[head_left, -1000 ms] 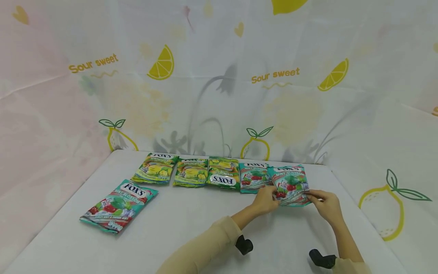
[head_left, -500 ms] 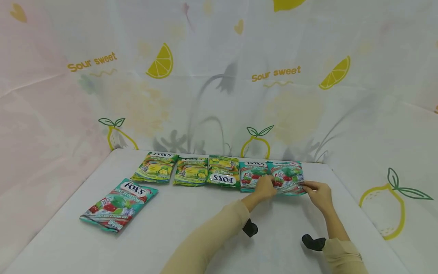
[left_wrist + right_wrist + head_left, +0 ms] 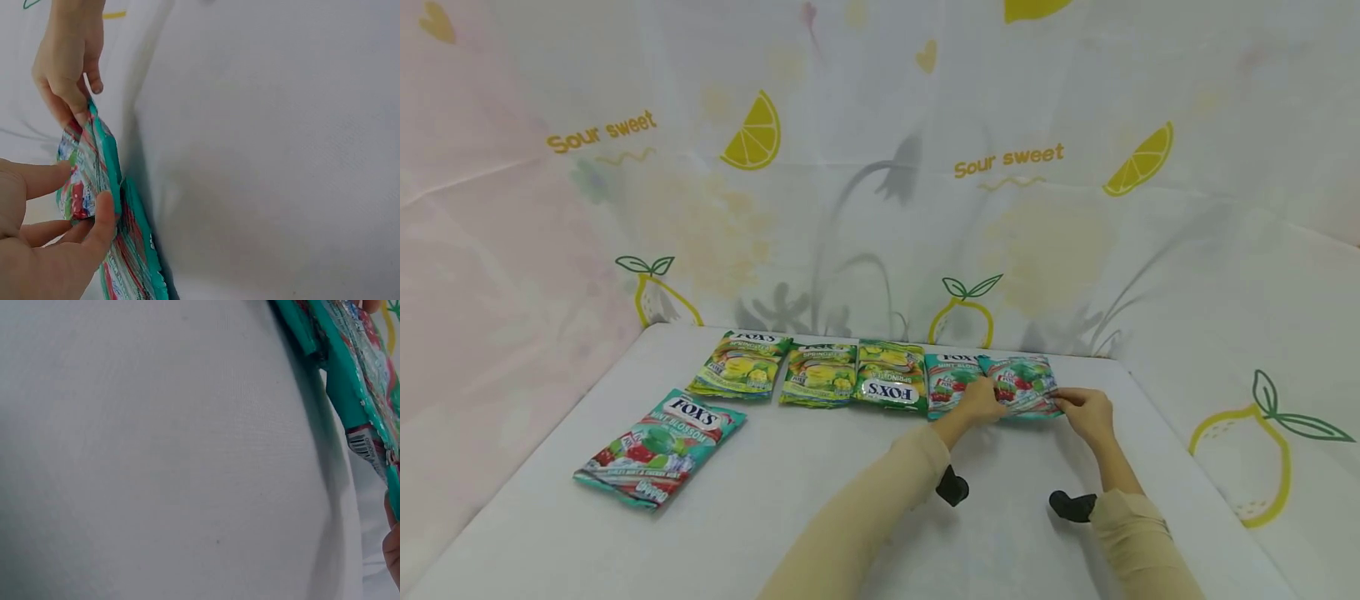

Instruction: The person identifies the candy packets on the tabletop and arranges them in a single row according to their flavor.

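Observation:
Both hands hold a teal Fox's Mint Blossom candy bag (image 3: 1021, 385) at the right end of a row. My left hand (image 3: 979, 403) grips its left edge, fingers and thumb bent about it in the left wrist view. On the opposite edge, my right hand (image 3: 1087, 413) pinches the lower corner between thumb and fingers. Another teal bag (image 3: 951, 392) lies directly left, partly behind the left hand; the held bag overlaps its edge in the left wrist view. The right wrist view shows the held bag's underside (image 3: 350, 394) tilted up, with a barcode.
Three yellow-green Spring Tea bags, left (image 3: 741, 367), middle (image 3: 820, 377) and right (image 3: 891, 379), continue the row along the table's back edge. A separate teal bag (image 3: 662, 450) lies slanted at front left. A printed cloth backdrop (image 3: 850, 208) rises behind the white table (image 3: 715, 542).
Both hands have carried the teal bag back and slightly left, up against the neighbouring teal bag. The other bags stay where they were.

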`<state>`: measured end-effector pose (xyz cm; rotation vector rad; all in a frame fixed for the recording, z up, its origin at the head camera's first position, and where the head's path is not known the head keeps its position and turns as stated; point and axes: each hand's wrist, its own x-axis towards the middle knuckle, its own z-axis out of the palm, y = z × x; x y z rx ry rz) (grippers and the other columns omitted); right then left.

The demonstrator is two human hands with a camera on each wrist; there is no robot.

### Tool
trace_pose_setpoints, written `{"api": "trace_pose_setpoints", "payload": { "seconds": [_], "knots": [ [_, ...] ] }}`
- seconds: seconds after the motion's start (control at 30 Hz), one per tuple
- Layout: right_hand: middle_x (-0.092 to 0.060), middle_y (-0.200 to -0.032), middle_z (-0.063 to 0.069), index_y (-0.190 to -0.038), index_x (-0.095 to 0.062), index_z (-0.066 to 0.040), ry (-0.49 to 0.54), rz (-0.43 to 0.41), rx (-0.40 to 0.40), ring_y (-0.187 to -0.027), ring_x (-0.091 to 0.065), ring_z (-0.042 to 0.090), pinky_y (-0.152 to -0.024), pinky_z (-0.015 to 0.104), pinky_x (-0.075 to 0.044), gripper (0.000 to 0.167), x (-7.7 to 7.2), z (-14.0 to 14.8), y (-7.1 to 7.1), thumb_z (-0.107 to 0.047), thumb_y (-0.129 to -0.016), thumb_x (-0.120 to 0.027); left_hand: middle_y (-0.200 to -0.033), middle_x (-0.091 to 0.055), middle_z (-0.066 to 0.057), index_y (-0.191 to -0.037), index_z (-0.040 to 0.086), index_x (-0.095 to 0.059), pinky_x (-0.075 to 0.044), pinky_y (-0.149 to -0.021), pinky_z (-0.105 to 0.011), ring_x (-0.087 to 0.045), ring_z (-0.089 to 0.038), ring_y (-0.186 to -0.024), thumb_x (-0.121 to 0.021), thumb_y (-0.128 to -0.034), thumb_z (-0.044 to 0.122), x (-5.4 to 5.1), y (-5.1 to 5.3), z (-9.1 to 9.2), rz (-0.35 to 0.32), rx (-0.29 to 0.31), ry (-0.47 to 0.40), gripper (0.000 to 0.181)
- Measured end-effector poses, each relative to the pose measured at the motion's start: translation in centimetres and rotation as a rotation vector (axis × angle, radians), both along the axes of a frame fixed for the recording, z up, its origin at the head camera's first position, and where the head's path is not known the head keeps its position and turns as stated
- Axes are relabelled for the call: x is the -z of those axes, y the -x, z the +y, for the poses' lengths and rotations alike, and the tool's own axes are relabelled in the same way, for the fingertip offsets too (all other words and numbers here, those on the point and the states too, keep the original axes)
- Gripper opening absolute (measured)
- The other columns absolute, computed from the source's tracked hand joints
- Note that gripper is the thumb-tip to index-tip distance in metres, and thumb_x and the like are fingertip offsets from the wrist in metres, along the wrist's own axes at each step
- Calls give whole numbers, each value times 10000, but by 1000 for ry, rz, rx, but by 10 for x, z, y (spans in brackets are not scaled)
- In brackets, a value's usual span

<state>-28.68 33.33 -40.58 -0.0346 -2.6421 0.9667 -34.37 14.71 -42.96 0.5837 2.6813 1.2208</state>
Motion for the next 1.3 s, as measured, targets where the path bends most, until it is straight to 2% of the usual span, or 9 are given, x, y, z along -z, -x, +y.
{"api": "trace_pose_setpoints", "payload": {
  "seconds": [0.1, 0.13, 0.17, 0.3, 0.5, 0.67, 0.87, 1.1, 1.3],
  "knots": [
    [-648, -993, 283, -1001, -672, 109, -1, -2, 11, -1010, -576, 457, -775, 471, -464, 197, 3, 2, 2, -6, -854, -607, -1069, -634, -55, -1149, 18, -609, -487, -806, -262, -594, -171, -976, -767, -759, 340, 0, -5, 0, 56, 70, 93, 530],
    [-648, -990, 283, -997, -672, 111, -1, -3, 17, -1007, -576, 460, -775, 472, -464, 197, 4, 3, 3, -6, -851, -612, -1097, -630, -54, -1161, 20, -608, -476, -838, -259, -583, -169, -1014, -765, -759, 341, -4, -10, -1, 87, 90, 137, 539],
    [-649, -984, 283, -992, -672, 112, -2, -6, 23, -1008, -570, 466, -775, 478, -461, 200, 5, 4, 3, -14, -847, -618, -1113, -626, -74, -1142, 5, -613, -461, -894, -277, -574, -186, -1051, -770, -762, 264, -18, -23, -3, 80, 102, 204, 486],
    [-634, -1006, 299, -1007, -657, 124, 25, -54, 51, -1061, -529, 487, -857, 525, -425, 233, 8, 6, 3, -39, -844, -623, -1195, -593, -69, -1131, 14, -622, -390, -998, -294, -523, -183, -1149, -715, -807, 237, -34, -46, -3, 198, 119, 410, 404],
    [-582, -1111, 324, -1054, -632, 138, 73, -147, 77, -1146, -459, 496, -964, 553, -355, 296, 10, 7, 0, -93, -869, -606, -1391, -472, -49, -1400, 43, -416, -245, -1104, -293, -400, -143, -1303, -677, -854, 316, -32, -56, 3, 214, 113, 613, 663],
    [-569, -1156, 321, -1076, -629, 125, 100, -207, 79, -1077, -512, 456, -872, 484, -434, 342, 12, 11, -1, -163, -894, -600, -1439, -416, 12, -1439, 105, -373, -312, -1071, -303, -346, -149, -1342, -656, -861, 404, -24, -52, 5, 205, 92, 693, 710],
    [-591, -1102, 315, -1119, -594, 138, 117, -315, 48, -707, -553, 141, -583, 246, -459, 433, 9, 18, -6, -239, -906, -595, -1455, -387, 43, -1464, 153, -333, -402, -996, -329, -321, -214, -1350, -596, -878, 488, -21, -54, 4, 180, 71, 718, 725],
    [-563, -1096, 360, -1275, -417, 178, 121, -425, -156, -734, -560, 150, -609, 295, -471, 627, -4, 29, -13, -118, -807, -711, -1497, -322, 59, -1488, 184, -275, -364, -1035, -369, -238, -238, -1395, -519, -906, 522, -20, -56, 4, 143, 75, 716, 716],
    [-650, -891, 235, -1148, -496, 226, 119, -407, -97, -623, -543, 97, -563, 254, -464, 486, -2, 31, -17, -27, -780, -688, -1515, -286, 75, -1491, 202, -268, -328, -1058, -372, -209, -251, -1404, -517, -912, 510, -18, -56, 4, 112, 95, 715, 701]
  ]
}}
